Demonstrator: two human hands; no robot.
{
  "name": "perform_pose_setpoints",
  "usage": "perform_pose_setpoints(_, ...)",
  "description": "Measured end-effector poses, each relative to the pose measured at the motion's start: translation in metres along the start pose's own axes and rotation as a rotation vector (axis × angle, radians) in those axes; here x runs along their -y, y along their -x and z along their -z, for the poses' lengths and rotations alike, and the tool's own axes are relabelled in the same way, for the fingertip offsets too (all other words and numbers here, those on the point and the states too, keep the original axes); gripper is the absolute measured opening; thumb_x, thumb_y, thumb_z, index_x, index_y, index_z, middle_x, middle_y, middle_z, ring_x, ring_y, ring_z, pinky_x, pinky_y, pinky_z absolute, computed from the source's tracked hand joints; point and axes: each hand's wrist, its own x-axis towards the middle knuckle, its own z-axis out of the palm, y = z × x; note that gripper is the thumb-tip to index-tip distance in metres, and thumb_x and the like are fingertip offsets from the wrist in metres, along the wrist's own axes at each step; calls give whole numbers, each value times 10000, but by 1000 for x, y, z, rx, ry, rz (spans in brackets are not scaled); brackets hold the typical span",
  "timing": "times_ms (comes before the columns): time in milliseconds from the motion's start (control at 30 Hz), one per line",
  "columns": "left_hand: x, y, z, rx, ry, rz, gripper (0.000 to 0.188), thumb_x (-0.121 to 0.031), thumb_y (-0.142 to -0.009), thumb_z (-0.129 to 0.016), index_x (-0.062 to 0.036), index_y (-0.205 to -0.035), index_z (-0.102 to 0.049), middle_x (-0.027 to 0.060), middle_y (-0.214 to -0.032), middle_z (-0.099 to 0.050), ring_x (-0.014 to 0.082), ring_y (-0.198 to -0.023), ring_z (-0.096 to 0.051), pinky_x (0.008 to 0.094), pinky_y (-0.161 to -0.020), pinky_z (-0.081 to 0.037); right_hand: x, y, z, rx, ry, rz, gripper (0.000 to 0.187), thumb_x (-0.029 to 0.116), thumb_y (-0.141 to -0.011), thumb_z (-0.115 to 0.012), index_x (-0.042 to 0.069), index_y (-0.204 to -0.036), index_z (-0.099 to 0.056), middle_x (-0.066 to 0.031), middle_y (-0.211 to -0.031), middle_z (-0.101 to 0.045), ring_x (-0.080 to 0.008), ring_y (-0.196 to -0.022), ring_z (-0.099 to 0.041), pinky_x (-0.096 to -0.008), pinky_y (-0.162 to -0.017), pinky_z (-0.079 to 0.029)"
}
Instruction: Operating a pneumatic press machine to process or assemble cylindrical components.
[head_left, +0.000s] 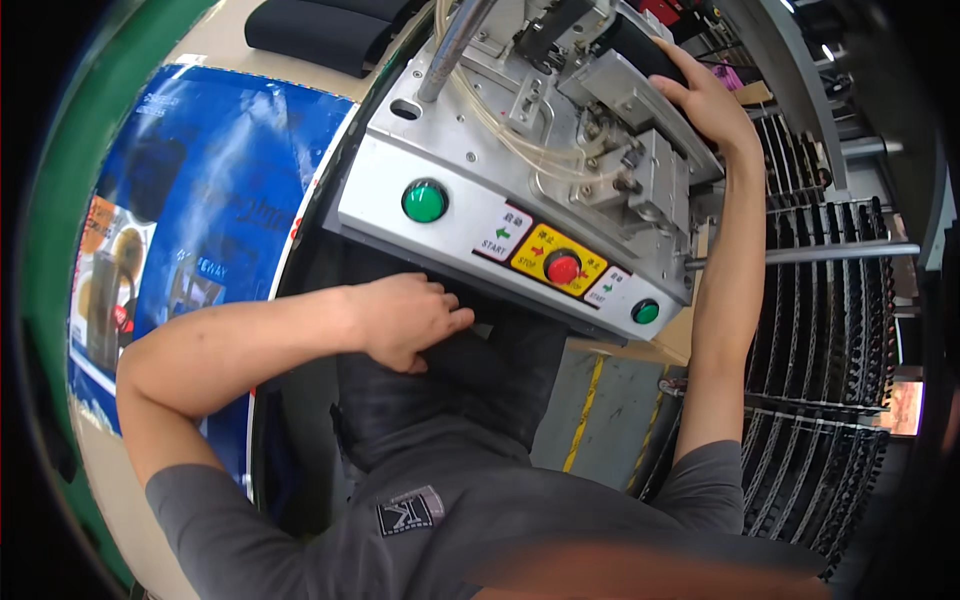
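My left hand (pixel 415 322) hovers over my lap, just in front of the machine's front panel, with its fingers curled in. Whether anything sits inside those fingers is hidden. A small pale piece (pixel 483 330) shows beside the fingertips. Reaching up the right side of the machine, my right hand (pixel 705 105) grips the end of a black rounded part (pixel 645 52), thumb on the near side and fingers on the far side. That part lies behind a metal block (pixel 625 95) on the silver bench machine (pixel 440 125).
The front panel carries a large green button (pixel 424 200), a red stop button (pixel 562 266) and a smaller green button (pixel 645 311). Clear tubes (pixel 490 125) cross the machine top. Blue printed sheeting (pixel 230 150) covers the left table. Black slotted racks (pixel 820 300) stand at right.
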Motion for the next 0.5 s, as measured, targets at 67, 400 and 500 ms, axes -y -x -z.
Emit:
perform_pose_setpoints(67,1,-3,6,46,-4,8,674,-302,-774,-937,-2,-1306,-652,180,-1176,-766,407,-1100,-743,494,-1022,-588,-12,-12,0,23,-40,28,631,228,-1040,-680,67,-1633,-535,-151,-1579,-647,-331,-1384,-629,-414,-1171,-470)
perform_pose_setpoints(400,-48,48,50,-397,-150,293,771,-176,-690,-946,-6,-1352,-589,200,-1708,-463,370,-1199,-668,458,-1067,-544,-15,198,-82,-1007,-340,271,498,112,-1032,-647,-8,-1515,-626,-193,-1476,-662,-316,-1371,-617,-442,-1226,-466)
perform_pose_setpoints(500,-36,54,48,-436,-245,376,755,-152,-697,-931,-18,-1352,-581,197,-1767,-402,352,-1175,-664,432,-1074,-526,-27,242,-144,-1045,-145,175,520,109,-1016,-622,-27,-1517,-597,-206,-1483,-621,-332,-1375,-585,-451,-1231,-431)
